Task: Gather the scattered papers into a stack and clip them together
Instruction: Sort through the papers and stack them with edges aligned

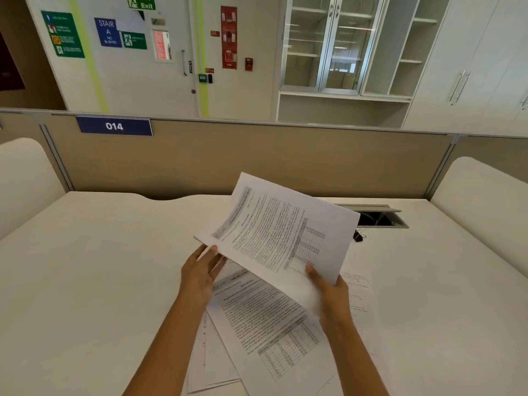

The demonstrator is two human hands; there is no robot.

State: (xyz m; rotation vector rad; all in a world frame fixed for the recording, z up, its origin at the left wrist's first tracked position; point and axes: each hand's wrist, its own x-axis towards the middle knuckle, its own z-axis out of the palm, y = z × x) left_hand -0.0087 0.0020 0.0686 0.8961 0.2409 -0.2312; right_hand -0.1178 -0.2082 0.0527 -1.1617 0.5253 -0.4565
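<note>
Head view: both hands (200,270) under raised sheet (283,232).

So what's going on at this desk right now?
A person is gathering printed papers. Both hands hold one sheet lifted off the desk: the left hand at its near left corner, the right hand pinching its lower edge. More papers lie loosely overlapped underneath, not yet squared up. A black binder clip sits untouched farther back on the right.
</note>
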